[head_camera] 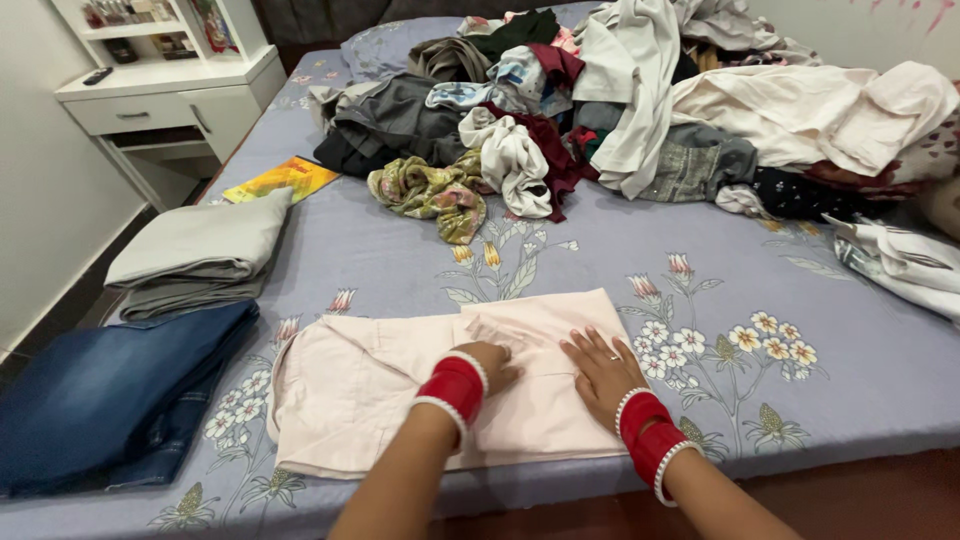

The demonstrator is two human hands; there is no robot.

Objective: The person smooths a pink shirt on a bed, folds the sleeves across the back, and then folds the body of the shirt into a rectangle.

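head view: both hands, left hand [492, 366] and right hand [603, 371], flat on pale pink garment [370, 385].

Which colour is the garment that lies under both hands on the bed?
Pale pink garment, plain, with no pattern; the head view shows it.

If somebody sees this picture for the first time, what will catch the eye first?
First, both hands, left hand and right hand, pressing flat on a pale pink garment at the bed's near edge. Behind it, a big heap of unfolded clothes fills the far side; folded jeans lie left.
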